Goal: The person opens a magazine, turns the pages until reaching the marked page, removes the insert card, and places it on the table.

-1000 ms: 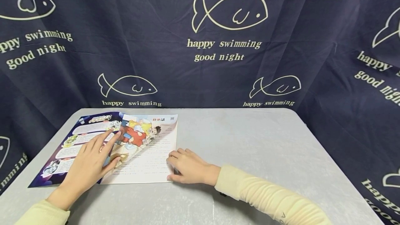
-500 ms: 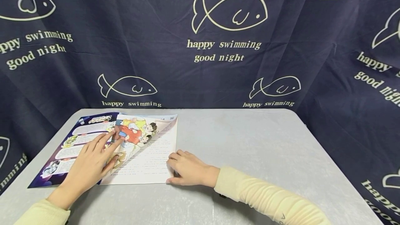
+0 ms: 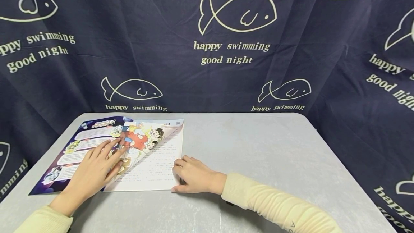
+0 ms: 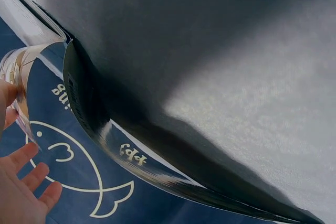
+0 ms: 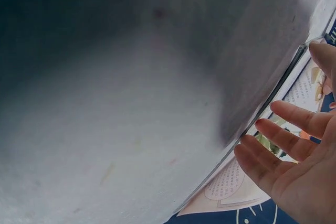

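Observation:
An open magazine (image 3: 152, 179) lies at the left of the table, its dark blue cover page (image 3: 59, 161) spread leftward. My left hand (image 3: 93, 166) reaches over the cover and pinches an illustrated page (image 3: 137, 141) between thumb and index finger. That page is folded over diagonally, its upper right corner still near the magazine's top right. In the left wrist view the page (image 4: 23, 64) curves beside my thumb while the other fingers (image 4: 37, 177) stay spread. My right hand (image 3: 197, 175) rests at the magazine's lower right edge, with loosely bent fingers (image 5: 291, 142) touching the edge and thumb at the corner.
The grey table (image 3: 258, 154) extends to the right and in front of the magazine. Behind it hangs a navy curtain (image 3: 181, 46) printed with fish outlines and words.
The illustrated page has shifted and its fold has spread toward the magazine's top right corner. The left fingers have moved slightly; the right hand has stayed at the lower right edge.

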The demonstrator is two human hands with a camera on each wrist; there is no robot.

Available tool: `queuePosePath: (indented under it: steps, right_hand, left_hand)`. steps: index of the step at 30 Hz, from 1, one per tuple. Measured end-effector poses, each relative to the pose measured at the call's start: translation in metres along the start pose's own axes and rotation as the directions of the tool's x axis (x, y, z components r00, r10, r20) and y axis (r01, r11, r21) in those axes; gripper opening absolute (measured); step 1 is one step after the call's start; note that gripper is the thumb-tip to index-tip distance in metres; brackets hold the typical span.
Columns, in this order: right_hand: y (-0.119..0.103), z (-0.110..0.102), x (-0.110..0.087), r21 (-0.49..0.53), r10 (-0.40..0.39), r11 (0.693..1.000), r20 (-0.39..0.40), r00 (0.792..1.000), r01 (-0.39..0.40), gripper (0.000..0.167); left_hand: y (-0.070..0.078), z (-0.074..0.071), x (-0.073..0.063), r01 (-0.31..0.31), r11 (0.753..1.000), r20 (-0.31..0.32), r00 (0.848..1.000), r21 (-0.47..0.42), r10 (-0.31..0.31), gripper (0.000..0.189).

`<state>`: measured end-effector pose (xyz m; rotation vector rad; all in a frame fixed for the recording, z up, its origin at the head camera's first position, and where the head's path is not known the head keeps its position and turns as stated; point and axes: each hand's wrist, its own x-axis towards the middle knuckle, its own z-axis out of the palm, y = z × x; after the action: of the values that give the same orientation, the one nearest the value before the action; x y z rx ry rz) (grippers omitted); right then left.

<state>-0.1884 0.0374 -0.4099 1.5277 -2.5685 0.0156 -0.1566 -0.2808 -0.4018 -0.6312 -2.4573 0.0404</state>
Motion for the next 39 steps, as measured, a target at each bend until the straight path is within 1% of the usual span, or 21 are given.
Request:
queuePosePath:
  steps: [3, 6, 9, 12, 16, 23, 27, 33, 39]
  right_hand:
    - [-0.0003, -0.0010, 0.0002, -0.002, 0.002, 1.000, 0.006, 1.000, -0.002, 0.039]
    - [-0.0008, -0.0022, 0.0004, -0.004, 0.003, 1.000, 0.012, 1.000, -0.003, 0.039]
    - [-0.0012, -0.0028, 0.0010, -0.007, 0.001, 1.000, 0.014, 1.000, -0.001, 0.038]
    - [-0.0012, -0.0025, 0.0015, -0.013, -0.003, 1.000, 0.010, 1.000, 0.003, 0.037]
    - [-0.0012, -0.0021, 0.0022, -0.020, -0.005, 1.000, 0.008, 1.000, 0.006, 0.036]
    - [-0.0007, -0.0028, 0.0036, -0.011, -0.001, 1.000, 0.017, 1.000, 0.002, 0.036]
    - [0.0000, -0.0032, 0.0036, -0.006, -0.006, 1.000, 0.017, 1.000, 0.006, 0.035]
    - [0.0005, -0.0028, 0.0038, 0.001, -0.012, 1.000, 0.010, 1.000, 0.012, 0.033]
    - [0.0007, -0.0026, 0.0039, 0.001, -0.018, 1.000, 0.003, 1.000, 0.018, 0.033]
  left_hand:
    - [0.0005, -0.0004, -0.0007, 0.007, 1.000, 0.003, 1.000, 0.005, -0.007, 0.047]
    - [0.0016, -0.0019, -0.0014, 0.023, 1.000, 0.027, 0.999, 0.008, -0.023, 0.042]
    - [0.0030, -0.0031, -0.0019, 0.044, 0.999, 0.063, 0.997, 0.009, -0.044, 0.046]
    - [0.0038, -0.0030, -0.0015, 0.052, 0.999, 0.081, 0.995, 0.012, -0.053, 0.052]
    - [0.0034, -0.0023, -0.0012, 0.037, 0.999, 0.068, 0.997, 0.014, -0.038, 0.060]
    - [0.0016, 0.0001, -0.0020, -0.014, 1.000, 0.024, 1.000, 0.022, 0.013, 0.070]
    - [0.0000, 0.0002, -0.0026, -0.012, 0.999, 0.023, 1.000, 0.030, 0.011, 0.073]
    - [-0.0011, -0.0001, -0.0028, 0.002, 0.999, 0.018, 1.000, 0.035, -0.002, 0.072]
    - [-0.0016, 0.0004, -0.0021, -0.008, 1.000, 0.009, 1.000, 0.029, 0.008, 0.063]
